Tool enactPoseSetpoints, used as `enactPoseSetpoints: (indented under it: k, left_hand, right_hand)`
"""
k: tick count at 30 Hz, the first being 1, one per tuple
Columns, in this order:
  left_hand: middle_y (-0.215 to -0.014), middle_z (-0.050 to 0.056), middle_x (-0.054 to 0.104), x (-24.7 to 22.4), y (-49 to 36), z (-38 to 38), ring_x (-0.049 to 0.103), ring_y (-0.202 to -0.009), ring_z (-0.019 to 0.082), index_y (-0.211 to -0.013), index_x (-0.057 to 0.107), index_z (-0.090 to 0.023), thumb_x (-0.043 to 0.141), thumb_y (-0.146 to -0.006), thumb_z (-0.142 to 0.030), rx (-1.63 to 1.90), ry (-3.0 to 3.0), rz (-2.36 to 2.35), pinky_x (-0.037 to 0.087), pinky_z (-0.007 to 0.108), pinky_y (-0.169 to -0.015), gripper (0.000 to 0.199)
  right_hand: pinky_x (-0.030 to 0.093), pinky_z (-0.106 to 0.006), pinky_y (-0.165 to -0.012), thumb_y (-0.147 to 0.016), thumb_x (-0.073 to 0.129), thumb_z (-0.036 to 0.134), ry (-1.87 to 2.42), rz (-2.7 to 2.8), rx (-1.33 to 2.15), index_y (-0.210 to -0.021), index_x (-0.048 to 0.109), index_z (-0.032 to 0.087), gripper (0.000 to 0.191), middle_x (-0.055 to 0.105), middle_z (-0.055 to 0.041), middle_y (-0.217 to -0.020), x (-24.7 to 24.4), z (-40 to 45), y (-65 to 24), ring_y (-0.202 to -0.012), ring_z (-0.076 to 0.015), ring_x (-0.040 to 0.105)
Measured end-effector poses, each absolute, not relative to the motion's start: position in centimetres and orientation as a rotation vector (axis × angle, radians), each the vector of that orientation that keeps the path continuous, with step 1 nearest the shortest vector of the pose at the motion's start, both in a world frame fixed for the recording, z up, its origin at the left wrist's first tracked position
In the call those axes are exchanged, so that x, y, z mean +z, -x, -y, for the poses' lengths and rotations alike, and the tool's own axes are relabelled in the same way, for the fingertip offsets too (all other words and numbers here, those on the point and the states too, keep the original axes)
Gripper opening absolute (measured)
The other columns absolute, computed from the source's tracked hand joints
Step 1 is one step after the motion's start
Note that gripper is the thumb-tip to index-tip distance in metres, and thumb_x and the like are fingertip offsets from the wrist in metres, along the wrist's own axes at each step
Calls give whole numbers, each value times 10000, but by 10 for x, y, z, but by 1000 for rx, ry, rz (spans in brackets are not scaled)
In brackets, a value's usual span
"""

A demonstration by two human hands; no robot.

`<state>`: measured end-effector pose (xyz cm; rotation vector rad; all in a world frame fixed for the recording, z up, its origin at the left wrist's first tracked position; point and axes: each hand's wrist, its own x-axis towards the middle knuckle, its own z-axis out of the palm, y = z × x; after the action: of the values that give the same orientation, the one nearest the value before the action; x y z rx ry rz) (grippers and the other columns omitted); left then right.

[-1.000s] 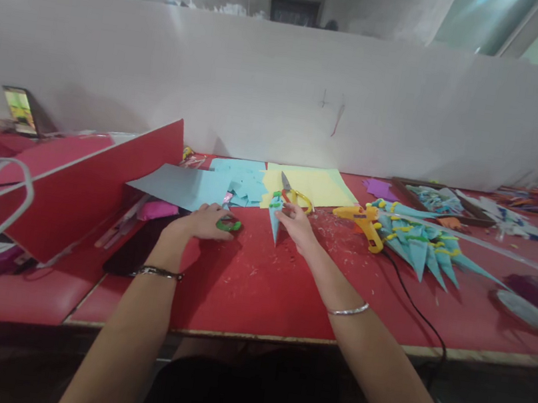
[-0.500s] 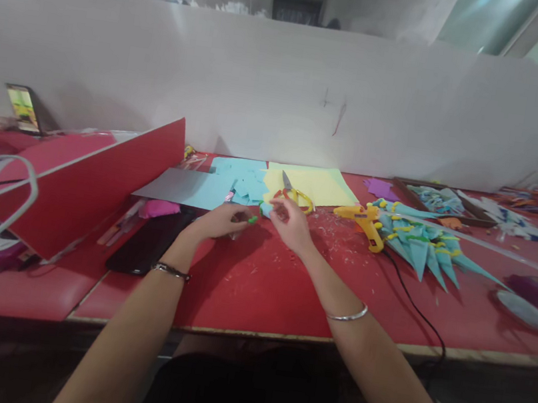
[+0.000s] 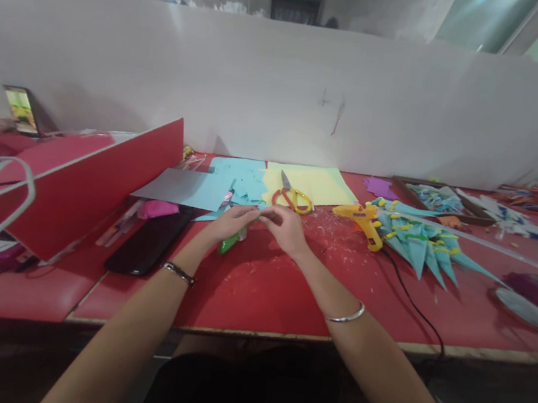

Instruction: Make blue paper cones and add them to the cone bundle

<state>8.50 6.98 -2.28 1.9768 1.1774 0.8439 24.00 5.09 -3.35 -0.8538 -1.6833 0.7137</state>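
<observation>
Paper cone (image 3: 208,215): light blue, at the hands over the middle of the red table (image 3: 254,300); its point shows beyond the left hand, the rest mostly hidden behind the fingers.
Left hand (image 3: 233,222): together with the right hand, fingertips meeting; whether its fingers are closed on the cone cannot be told.
Right hand (image 3: 286,228): fingers pinched on the wide end of the cone, where a speck of green shows; the exact hold is covered.
Green object (image 3: 229,244): just under the left hand, its upper part covered; whether held or lying on the table is unclear.
Scissors (image 3: 294,198): open, red and yellow handles, behind the right hand and partly on the yellow sheet (image 3: 335,183).
Blue scraps (image 3: 245,188): a loose heap behind the left hand; edges hard to separate.
Glue gun (image 3: 369,228): yellow, beside the pile of cones (image 3: 418,251); its black cord drops out of sight past the table edge.
Pile of cones: blue with yellow and green trim; they overlap, so their number cannot be read.
Black phone (image 3: 147,245): flat, beside the pink packet (image 3: 159,210); its far end lies partly under the packet.
Tray (image 3: 479,217): brown rim, filled with bluish pieces too small to make out.
</observation>
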Motion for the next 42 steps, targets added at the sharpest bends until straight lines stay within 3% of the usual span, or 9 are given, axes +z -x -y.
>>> enactPoseSetpoints:
  k: [6,16,20,24,27,32,36,42]
  left_hand:
    - [-600,-32,447,-21,-87,-70,418,-571,88,-714,520,-146,372,-781,-470,766,-2024,-1034,352,209,-556,362]
    - [-526,-47,383,-18,-94,-68,366,-479,78,-634,381,-186,376,-779,-379,1028,-1730,-955,320,208,-486,241]
    - [-505,-43,364,-15,-86,-70,354,-455,83,-590,344,-194,341,-772,-346,1091,-1716,-1054,316,216,-471,237]
    - [-501,-40,367,-14,-81,-70,370,-471,100,-589,350,-198,282,-797,-381,1080,-1924,-1299,333,225,-492,285]
    - [-529,-16,457,-15,-80,-69,447,-537,126,-612,433,-189,239,-825,-401,896,-2248,-1466,344,239,-544,358]
    - [-753,47,622,-14,-78,-67,563,-717,190,-787,565,-206,335,-806,-349,467,-2513,-1771,358,258,-589,271]
    - [-930,55,623,-11,-74,-64,576,-817,195,-984,533,-224,356,-804,-303,362,-2586,-1912,384,262,-622,265]
    - [-1000,105,571,-15,-77,-64,511,-986,236,-967,554,-171,397,-780,-219,120,-2768,-1913,404,308,-723,248]
  right_hand:
    - [431,-257,-608,-722,498,193,887,1767,560,-745,601,197,106,579,-13,-700,-29,-48,-238,-657,-142,539]
    - [441,-273,-691,-731,497,289,949,1374,559,-766,562,190,123,594,-18,-746,-28,-59,-247,-701,-146,558]
    - [454,-262,-637,-738,436,280,1026,1093,641,-855,549,183,189,594,-15,-753,-33,-68,-256,-625,-123,545]
    - [455,-283,-721,-725,446,269,1035,1194,657,-836,613,190,216,635,-29,-839,-35,-70,-256,-745,-145,572]
    - [448,-307,-785,-681,508,258,1059,1224,680,-801,639,193,189,650,-24,-846,-37,-70,-254,-829,-167,578]
    - [481,-326,-759,-677,522,273,1006,1161,874,-751,628,197,150,651,1,-721,-37,-71,-251,-711,-150,608]
    - [504,-335,-718,-602,606,243,960,1126,972,-656,581,202,73,626,25,-618,-37,-71,-249,-634,-149,615]
    - [507,-288,-505,-624,609,358,975,1104,1029,-634,538,188,184,588,21,-504,-37,-68,-250,-479,-145,594]
